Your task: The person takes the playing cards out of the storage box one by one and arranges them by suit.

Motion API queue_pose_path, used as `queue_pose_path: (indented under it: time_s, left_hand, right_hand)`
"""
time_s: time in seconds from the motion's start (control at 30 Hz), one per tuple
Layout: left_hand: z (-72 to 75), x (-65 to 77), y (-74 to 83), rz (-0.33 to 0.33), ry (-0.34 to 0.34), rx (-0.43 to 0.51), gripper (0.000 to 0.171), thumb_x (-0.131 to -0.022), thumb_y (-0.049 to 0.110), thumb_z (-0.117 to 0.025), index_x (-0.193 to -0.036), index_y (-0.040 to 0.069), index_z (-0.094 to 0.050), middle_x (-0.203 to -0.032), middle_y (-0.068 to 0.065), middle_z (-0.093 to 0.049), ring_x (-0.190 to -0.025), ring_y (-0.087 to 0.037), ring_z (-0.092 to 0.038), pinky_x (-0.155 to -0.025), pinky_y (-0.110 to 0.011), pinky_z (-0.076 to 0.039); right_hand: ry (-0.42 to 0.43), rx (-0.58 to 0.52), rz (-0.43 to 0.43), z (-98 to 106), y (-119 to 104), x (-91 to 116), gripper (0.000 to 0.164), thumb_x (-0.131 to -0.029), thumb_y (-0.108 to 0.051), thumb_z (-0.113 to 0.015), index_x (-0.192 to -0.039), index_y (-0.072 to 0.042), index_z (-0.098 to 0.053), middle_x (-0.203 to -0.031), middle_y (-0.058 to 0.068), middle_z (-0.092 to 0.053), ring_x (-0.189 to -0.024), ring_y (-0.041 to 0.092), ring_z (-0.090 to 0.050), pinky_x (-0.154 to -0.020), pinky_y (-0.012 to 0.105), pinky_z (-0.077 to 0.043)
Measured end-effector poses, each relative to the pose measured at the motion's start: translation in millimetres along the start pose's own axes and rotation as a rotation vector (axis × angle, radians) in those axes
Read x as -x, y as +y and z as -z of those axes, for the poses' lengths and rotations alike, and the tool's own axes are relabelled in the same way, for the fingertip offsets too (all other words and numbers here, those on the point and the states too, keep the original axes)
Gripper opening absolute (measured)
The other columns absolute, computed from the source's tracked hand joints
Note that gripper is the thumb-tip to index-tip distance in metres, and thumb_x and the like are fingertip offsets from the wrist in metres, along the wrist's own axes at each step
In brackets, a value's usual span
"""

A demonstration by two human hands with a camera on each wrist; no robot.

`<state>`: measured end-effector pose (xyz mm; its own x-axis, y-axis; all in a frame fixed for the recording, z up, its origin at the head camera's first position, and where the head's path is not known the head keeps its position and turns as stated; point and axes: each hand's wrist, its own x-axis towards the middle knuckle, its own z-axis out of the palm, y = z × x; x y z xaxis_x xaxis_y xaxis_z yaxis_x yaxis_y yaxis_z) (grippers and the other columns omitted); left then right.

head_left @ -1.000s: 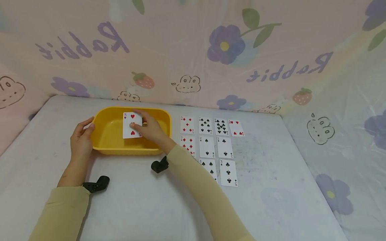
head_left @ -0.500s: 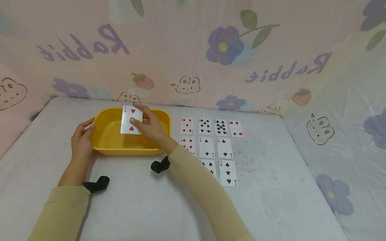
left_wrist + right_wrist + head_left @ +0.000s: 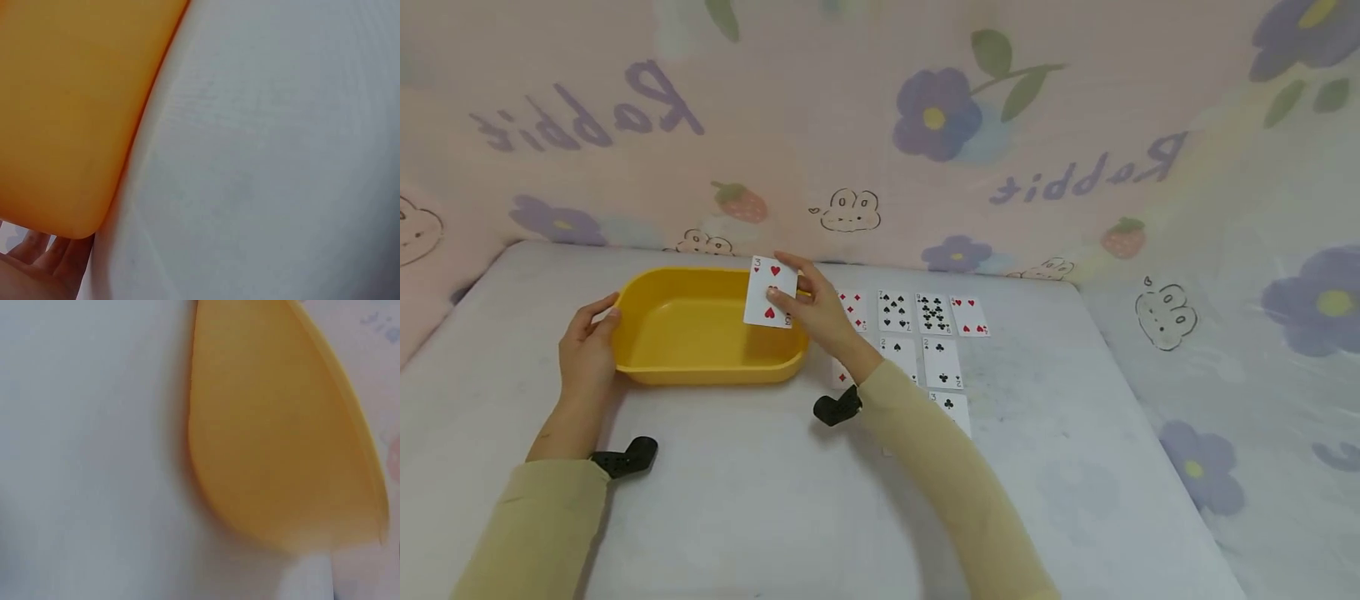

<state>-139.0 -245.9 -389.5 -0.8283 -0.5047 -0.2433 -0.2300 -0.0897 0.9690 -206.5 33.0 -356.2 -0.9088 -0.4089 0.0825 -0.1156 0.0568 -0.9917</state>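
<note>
My right hand [image 3: 827,321] pinches a three of hearts playing card [image 3: 758,293] between thumb and fingers, over the right end of a yellow plastic tub [image 3: 700,377]. The card is face up and slightly tilted. At the tub's left end my left hand [image 3: 587,350] grips the side, thumb near the rim. The left wrist view shows its fingers [image 3: 59,259] against the tub's outer wall [image 3: 62,125]. The right wrist view holds the tub's blurred wall [image 3: 269,425], but neither the right hand nor the card.
Several face-up cards lie in rows right of the tub, among them a seven of spades [image 3: 895,311], a nine of clubs [image 3: 933,315], a four of hearts [image 3: 970,316] and a two of clubs [image 3: 942,363]. My right forearm covers part of the lower rows. A patterned curtain [image 3: 790,125] hangs behind the table.
My right hand has lifted the three of hearts from inside the tub and carried it rightward to the tub's right end. The left hand keeps its hold on the tub. The head view has shifted slightly.
</note>
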Motion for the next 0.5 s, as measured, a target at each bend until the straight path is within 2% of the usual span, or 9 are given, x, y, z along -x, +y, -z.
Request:
queue_pose_path:
  time_s: [0.27, 0.5]
  left_hand:
    - [0.4, -1.3, 0.8, 0.01, -0.021, 0.022, 0.035, -0.096, 0.034, -0.057, -0.131, 0.034, -0.058, -0.092, 0.017, -0.051, -0.083, 0.002, -0.047, -0.067, -0.004, -0.039]
    - [1.5, -0.9, 0.2, 0.013, -0.027, 0.029, 0.034, -0.097, 0.032, -0.056, -0.13, 0.033, -0.059, -0.092, 0.017, -0.051, -0.083, 0.002, -0.046, -0.065, -0.002, -0.04]
  right_hand:
    - [0.085, 0.052, 0.003, 49, 1, 23, 0.055, -0.093, -0.01, -0.062, -0.143, -0.022, -0.044, -0.118, 0.017, -0.062, -0.085, 0.018, -0.065, -0.072, 0.025, -0.055]
    - [0.117, 0.122, -0.033, 93, 9, 49, 0.059, -0.093, -0.01, -0.062, -0.146, -0.018, -0.039, -0.112, 0.016, -0.06, -0.075, 0.025, -0.056, -0.065, 0.029, -0.047]
